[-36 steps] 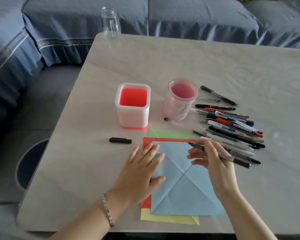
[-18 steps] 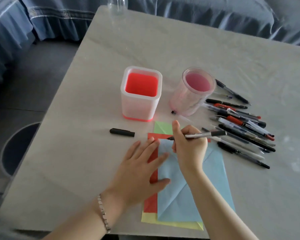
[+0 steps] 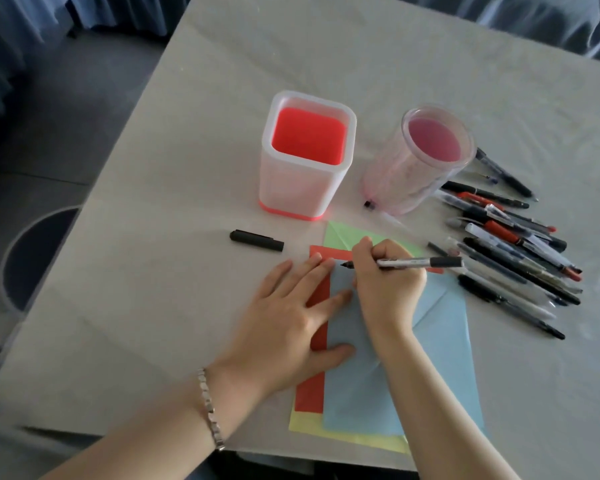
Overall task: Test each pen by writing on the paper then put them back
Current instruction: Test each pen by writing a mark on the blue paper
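1. Gripping a silver-barrelled pen (image 3: pixel 416 263) in my right hand (image 3: pixel 385 292), fingers curled round it. The tip is at the top left corner of the blue paper (image 3: pixel 440 341); can't tell if it touches yet.
2. Left hand (image 3: pixel 288 323) is flat with fingers straight, centre of frame. It presses the blue sheet's left edge and the red sheet (image 3: pixel 312 393) under it.
3. The rest of the pens (image 3: pixel 506 244) lie loose in a pile at right of frame. The square red holder (image 3: pixel 291 188) and round pink holder (image 3: pixel 395 181) stand above the papers, no pens inside either.
4. Risk: the paper stack slides on the smooth table (image 3: pixel 153 323) if my left hand eases off mid-stroke, and the mark smears.
5. Risk: the black cap (image 3: pixel 256 240) lies apart, left of the papers. It's probably this pen's and easy to forget, so the pen goes back uncapped.
6. Risk: my right forearm, swinging toward the pile, could roll pens off the right edge.
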Demonstrator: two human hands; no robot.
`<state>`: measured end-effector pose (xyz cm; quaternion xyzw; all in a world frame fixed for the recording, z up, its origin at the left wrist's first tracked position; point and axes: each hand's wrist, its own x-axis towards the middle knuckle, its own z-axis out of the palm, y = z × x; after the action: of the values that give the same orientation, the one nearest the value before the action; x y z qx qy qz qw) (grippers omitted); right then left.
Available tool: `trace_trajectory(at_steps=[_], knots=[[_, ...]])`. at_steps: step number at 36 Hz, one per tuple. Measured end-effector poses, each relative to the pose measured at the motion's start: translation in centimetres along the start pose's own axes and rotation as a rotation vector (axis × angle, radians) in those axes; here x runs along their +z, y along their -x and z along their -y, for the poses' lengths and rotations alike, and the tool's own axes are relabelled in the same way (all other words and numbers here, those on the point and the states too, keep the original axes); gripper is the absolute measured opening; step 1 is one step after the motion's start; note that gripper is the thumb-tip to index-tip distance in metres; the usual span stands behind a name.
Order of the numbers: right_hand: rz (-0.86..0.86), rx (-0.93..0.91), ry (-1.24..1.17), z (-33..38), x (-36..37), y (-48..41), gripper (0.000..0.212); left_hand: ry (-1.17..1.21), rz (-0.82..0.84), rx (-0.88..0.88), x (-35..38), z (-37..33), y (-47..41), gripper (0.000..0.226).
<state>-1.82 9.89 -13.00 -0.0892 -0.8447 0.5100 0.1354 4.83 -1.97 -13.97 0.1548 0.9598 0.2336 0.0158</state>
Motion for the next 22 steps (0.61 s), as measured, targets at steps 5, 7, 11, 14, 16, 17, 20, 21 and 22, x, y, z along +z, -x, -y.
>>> trace_trajectory(at_steps=[5, 7, 11, 14, 16, 17, 20, 21, 22], knots=[[0.019, -0.035, 0.007, 0.0, 0.01, 0.05, 0.037, -0.002, 0.005, -0.013, -0.14, -0.11, 0.03, 0.06], [0.019, -0.042, 0.013, -0.06, 0.0, 0.04, 0.037, 0.001, 0.005, -0.013, -0.16, -0.13, 0.04, 0.06], [0.022, -0.049, 0.015, -0.15, 0.03, 0.03, 0.038, 0.003, 0.011, -0.019, -0.21, -0.14, -0.01, 0.06], [0.025, -0.067, 0.022, -0.2, 0.1, 0.04, 0.037, 0.002, 0.016, -0.018, -0.27, -0.16, -0.01, 0.06], [0.023, -0.077, 0.028, -0.23, 0.13, 0.03, 0.036, 0.003, 0.014, -0.018, -0.32, -0.17, 0.03, 0.06], [0.024, -0.079, 0.031, -0.27, 0.14, 0.03, 0.036, 0.004, 0.012, -0.019, -0.34, -0.18, 0.03, 0.06], [0.031, -0.084, 0.033, -0.45, 0.17, 0.06, 0.036, 0.008, 0.004, -0.02, -0.34, -0.18, 0.03, 0.06], [0.027, -0.089, 0.039, -0.47, 0.2, 0.06, 0.036, 0.008, 0.004, -0.021, -0.34, -0.19, 0.02, 0.06], [0.017, -0.094, 0.05, -0.49, 0.24, 0.06, 0.037, 0.007, 0.004, -0.022, -0.33, -0.19, 0.01, 0.06]])
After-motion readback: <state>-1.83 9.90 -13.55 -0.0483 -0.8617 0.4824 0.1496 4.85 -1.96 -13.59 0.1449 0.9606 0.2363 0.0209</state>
